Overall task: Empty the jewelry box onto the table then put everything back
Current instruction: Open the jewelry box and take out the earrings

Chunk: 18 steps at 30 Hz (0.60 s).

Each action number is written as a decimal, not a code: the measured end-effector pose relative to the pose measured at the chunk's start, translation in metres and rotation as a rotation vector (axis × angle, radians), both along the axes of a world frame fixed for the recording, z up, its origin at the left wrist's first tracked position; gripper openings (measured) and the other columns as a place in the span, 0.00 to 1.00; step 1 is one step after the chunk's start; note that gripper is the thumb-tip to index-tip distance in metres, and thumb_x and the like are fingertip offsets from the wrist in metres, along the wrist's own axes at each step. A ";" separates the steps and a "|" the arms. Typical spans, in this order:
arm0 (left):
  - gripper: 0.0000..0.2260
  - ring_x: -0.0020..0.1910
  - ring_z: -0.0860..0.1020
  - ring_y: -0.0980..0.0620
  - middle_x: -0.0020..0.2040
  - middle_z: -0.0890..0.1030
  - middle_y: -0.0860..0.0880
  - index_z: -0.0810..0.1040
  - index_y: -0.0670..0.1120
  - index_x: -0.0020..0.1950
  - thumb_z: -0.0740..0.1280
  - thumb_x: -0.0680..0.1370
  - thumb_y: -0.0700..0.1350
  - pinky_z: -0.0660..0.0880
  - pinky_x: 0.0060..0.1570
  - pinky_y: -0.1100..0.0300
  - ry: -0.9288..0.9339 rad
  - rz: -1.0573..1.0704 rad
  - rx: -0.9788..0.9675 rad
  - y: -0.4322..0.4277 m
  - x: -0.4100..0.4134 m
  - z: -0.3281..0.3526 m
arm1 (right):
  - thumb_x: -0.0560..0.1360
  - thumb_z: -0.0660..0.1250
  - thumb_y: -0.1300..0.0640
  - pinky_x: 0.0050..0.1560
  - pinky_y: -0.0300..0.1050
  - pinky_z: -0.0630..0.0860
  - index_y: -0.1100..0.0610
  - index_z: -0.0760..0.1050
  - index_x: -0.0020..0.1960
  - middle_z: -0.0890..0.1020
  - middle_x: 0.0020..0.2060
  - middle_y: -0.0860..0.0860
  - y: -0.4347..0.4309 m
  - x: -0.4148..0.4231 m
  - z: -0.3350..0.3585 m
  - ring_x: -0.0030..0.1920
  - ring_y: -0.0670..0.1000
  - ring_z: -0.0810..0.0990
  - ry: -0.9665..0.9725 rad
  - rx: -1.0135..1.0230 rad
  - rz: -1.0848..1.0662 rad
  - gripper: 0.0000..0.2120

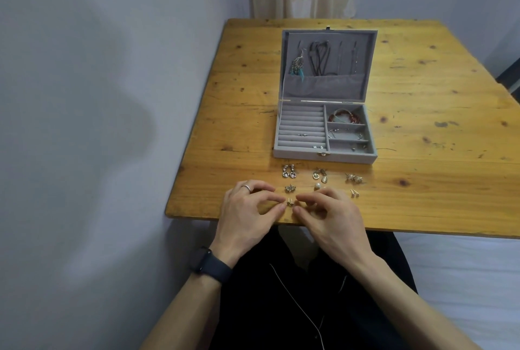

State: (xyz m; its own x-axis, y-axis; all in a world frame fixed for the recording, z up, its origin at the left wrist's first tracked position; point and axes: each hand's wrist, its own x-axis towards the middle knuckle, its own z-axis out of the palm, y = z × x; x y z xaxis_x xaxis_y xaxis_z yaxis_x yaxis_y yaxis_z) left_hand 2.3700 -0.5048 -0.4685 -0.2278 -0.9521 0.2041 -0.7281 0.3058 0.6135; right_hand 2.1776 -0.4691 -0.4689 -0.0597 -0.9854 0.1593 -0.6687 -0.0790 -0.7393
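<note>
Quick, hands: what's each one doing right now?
Left hand: open, fingers loosely curled, holding nothing.
Right hand: open, fingertips beside the stud earrings, not gripping.

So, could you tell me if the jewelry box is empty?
Not empty: the open jewelry box holds a red bracelet in its far right compartment, studs in the ring rolls, cords in the lid.

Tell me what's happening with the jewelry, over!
Left hand and right hand flank small studs, holding nothing. Jewelry box open, some pieces still inside; earrings in rows on table. Nothing in the way.
</note>
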 end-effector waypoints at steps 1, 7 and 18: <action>0.06 0.58 0.72 0.62 0.53 0.78 0.64 0.85 0.59 0.49 0.74 0.73 0.56 0.67 0.59 0.57 0.013 -0.015 0.017 -0.002 0.002 0.002 | 0.73 0.75 0.49 0.48 0.46 0.76 0.47 0.85 0.53 0.78 0.44 0.42 0.001 -0.002 0.002 0.45 0.46 0.77 -0.007 0.001 0.005 0.10; 0.07 0.56 0.74 0.62 0.52 0.78 0.63 0.83 0.59 0.51 0.72 0.75 0.57 0.73 0.55 0.60 0.049 -0.020 0.023 -0.033 0.005 0.029 | 0.73 0.75 0.49 0.45 0.40 0.73 0.46 0.84 0.52 0.78 0.44 0.42 -0.023 -0.015 0.026 0.44 0.45 0.76 0.055 -0.124 -0.019 0.08; 0.10 0.58 0.72 0.56 0.56 0.78 0.57 0.81 0.58 0.58 0.67 0.78 0.56 0.71 0.54 0.59 -0.243 -0.030 -0.068 -0.129 -0.059 0.049 | 0.77 0.66 0.42 0.47 0.44 0.75 0.44 0.82 0.58 0.79 0.49 0.46 -0.138 -0.040 0.029 0.50 0.47 0.72 0.404 -0.059 -0.078 0.13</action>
State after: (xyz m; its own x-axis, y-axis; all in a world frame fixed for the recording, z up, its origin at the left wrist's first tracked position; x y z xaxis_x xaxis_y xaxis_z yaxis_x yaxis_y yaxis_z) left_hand 2.3113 -0.6335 -0.4192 -0.3064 -0.9300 0.2032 -0.8417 0.3644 0.3985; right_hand 2.1373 -0.6070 -0.4403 -0.0548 -0.9689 0.2414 -0.9099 -0.0511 -0.4117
